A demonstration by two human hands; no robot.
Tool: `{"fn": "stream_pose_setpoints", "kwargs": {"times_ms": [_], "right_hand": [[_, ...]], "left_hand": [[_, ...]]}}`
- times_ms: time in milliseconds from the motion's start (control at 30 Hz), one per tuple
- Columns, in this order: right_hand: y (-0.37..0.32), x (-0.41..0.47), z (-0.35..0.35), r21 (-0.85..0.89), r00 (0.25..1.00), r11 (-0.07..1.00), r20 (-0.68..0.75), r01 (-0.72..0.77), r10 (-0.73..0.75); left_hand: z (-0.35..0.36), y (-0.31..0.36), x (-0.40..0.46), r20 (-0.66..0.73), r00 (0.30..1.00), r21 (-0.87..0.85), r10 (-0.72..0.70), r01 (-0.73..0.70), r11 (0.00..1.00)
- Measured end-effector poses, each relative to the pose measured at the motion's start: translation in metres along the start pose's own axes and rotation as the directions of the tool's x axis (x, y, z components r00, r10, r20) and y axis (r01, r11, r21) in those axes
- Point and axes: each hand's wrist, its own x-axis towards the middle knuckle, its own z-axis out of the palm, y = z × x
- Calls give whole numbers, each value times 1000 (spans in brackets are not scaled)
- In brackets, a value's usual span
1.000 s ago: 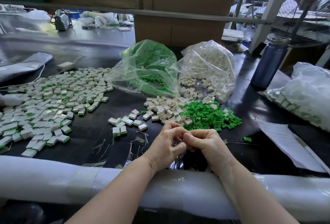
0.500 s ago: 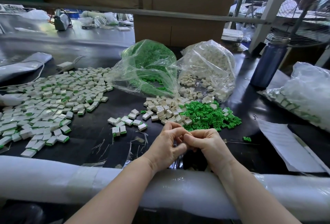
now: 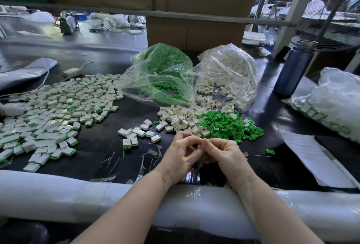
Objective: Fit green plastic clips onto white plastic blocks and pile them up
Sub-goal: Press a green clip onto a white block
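My left hand (image 3: pixel 181 158) and my right hand (image 3: pixel 224 158) meet fingertip to fingertip just above the black table's near edge. Together they pinch a small white block (image 3: pixel 195 147), almost wholly hidden by the fingers; no clip shows between them. Just beyond the hands lie a heap of loose white blocks (image 3: pixel 181 119) and a heap of green clips (image 3: pixel 228 125). Several fitted blocks (image 3: pixel 136 133) lie left of the hands. A wide pile of fitted blocks (image 3: pixel 54 111) covers the left of the table.
An open bag of green clips (image 3: pixel 163 76) and one of white blocks (image 3: pixel 226 72) stand behind the heaps. At the right are a blue bottle (image 3: pixel 292 68), a filled plastic bag (image 3: pixel 335 103), paper sheets (image 3: pixel 307 156) and a stray clip (image 3: pixel 270 151). Foam padding (image 3: pixel 58 195) lines the near edge.
Both hands stay in the same spot. The fingers have shifted slightly around the small piece, the left fingers a little looser.
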Motion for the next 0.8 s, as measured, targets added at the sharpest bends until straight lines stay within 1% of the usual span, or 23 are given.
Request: {"fn": "stream_pose_setpoints", "kwargs": {"times_ms": [100,200,300,467,600,733,800], "right_hand": [[2,2,-2,-17,993,1000,-113,26,-28],[2,1,-5,-151,979,984,-168,92,-117],[2,0,-5,-241,975,963,-150,123,-162],[3,1,-5,-285,982,953,-123,104,-144],[6,4,-4,-383,981,921,-137,75,-137],[6,4,-3,-391,981,917,-132,79,-141],[5,4,-4,-360,973,929,-168,88,-157]], "left_hand": [[0,-2,2,-48,998,-40,-39,37,998],[1,-3,2,-47,997,-48,-62,60,997],[1,-6,2,-36,995,-43,-89,87,995],[2,-8,1,-36,994,-16,-98,98,995],[2,-10,0,-43,996,5,-81,81,997],[2,-11,1,-64,995,22,-77,78,997],[1,-11,1,-117,990,64,-73,81,995]]}}
